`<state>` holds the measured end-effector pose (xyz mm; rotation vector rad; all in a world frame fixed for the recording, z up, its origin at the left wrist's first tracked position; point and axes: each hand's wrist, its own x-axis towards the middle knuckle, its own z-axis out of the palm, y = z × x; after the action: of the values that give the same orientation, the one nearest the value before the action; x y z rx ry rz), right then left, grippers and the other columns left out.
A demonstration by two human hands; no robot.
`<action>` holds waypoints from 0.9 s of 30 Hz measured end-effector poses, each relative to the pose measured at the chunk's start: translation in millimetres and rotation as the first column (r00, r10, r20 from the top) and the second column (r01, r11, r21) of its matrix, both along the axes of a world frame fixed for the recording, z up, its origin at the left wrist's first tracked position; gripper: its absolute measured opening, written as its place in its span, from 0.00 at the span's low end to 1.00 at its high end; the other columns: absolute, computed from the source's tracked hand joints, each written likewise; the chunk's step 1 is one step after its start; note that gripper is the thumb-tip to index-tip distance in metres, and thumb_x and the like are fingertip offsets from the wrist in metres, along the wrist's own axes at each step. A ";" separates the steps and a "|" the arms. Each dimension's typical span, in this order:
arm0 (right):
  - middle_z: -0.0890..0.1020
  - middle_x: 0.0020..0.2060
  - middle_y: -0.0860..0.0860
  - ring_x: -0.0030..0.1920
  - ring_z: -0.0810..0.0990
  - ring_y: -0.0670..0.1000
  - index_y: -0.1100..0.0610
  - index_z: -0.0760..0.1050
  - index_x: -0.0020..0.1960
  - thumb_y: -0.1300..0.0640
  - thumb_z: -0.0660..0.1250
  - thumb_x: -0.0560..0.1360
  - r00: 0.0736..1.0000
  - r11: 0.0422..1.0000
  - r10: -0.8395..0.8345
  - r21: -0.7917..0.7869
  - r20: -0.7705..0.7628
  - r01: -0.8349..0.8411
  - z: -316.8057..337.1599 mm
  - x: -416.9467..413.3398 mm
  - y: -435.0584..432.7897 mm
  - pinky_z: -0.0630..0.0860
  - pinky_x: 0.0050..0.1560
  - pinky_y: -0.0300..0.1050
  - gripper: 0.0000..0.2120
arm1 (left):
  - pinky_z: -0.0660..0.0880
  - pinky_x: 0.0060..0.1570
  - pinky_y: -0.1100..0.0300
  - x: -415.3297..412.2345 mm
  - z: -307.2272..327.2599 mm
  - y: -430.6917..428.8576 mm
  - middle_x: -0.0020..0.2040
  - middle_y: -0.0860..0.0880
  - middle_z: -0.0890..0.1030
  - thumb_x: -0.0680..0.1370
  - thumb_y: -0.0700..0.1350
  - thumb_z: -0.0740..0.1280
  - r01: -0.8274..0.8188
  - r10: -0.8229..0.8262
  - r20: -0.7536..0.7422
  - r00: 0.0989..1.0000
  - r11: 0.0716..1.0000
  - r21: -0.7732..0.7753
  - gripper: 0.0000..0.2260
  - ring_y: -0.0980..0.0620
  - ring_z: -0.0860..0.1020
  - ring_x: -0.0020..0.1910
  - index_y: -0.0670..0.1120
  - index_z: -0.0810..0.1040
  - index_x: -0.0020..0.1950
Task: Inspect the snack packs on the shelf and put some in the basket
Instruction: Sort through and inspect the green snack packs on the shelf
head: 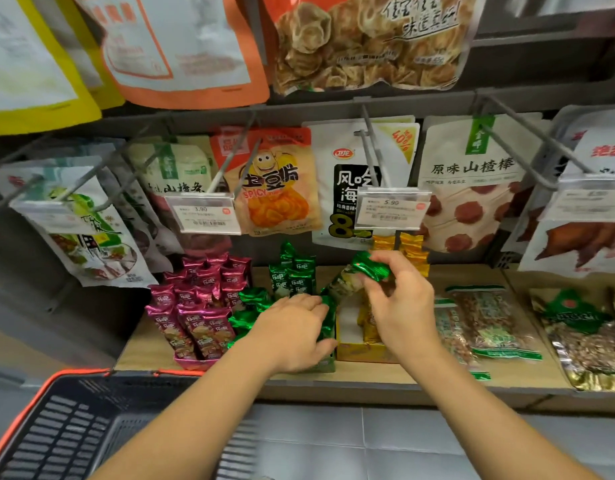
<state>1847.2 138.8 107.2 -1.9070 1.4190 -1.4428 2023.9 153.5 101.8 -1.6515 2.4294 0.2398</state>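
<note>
Right hand point(401, 308) holds a green snack pack point(366, 270) pinched at its top between thumb and fingers point(385, 263), lifted above the yellow display box point(363, 351) on the shelf point(368, 377). Left hand point(292, 332) lies palm down on the green packs point(245, 313) in the box just left of the yellow one, fingers loosely spread, touching packs; can't tell if it grips one. Pink packs point(195, 313) stand further left. Clear nut bags point(486, 323) lie flat on the right. Basket point(67, 427) sits near left, below the shelf edge; no packs visible in the part that shows. Hanging bags with price tags point(204, 214) fill the pegs above.
</note>
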 end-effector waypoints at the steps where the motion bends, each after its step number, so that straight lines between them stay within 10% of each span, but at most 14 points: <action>1: 0.81 0.48 0.49 0.47 0.78 0.44 0.57 0.78 0.56 0.63 0.72 0.73 1.000 1.000 0.018 0.021 0.011 -0.018 -2.1 4.0 -7.4 0.73 0.50 0.30 0.12 | 0.54 0.76 0.51 1.8 -0.5 0.5 0.78 0.46 0.59 0.79 0.61 0.58 0.008 -0.008 -0.006 1.000 1.000 0.008 0.32 0.47 0.56 0.77 0.45 0.59 0.78; 16: 0.81 0.58 0.55 0.60 0.78 0.56 0.56 0.76 0.63 0.59 0.65 0.78 0.930 0.843 0.276 0.525 -0.242 -0.114 -47.2 44.9 -63.4 0.72 0.58 0.43 0.13 | 0.54 0.76 0.47 8.0 -4.1 0.9 0.77 0.44 0.54 0.74 0.52 0.71 -0.013 0.012 -0.029 1.000 0.999 -0.034 0.39 0.41 0.52 0.75 0.48 0.53 0.79; 27: 0.79 0.61 0.51 0.58 0.78 0.50 0.47 0.73 0.68 0.51 0.64 0.78 0.932 0.612 0.362 0.754 -0.001 -0.236 -36.6 41.2 -68.5 0.75 0.51 0.41 0.18 | 0.60 0.72 0.50 19.8 -9.2 -4.5 0.74 0.48 0.63 0.73 0.60 0.70 -0.095 0.085 -0.127 0.988 0.992 -0.078 0.38 0.46 0.58 0.72 0.51 0.58 0.78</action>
<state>1888.5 70.3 70.6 -1.5931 1.3601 -0.4150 2043.7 149.0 92.6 -1.8369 2.4881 0.2645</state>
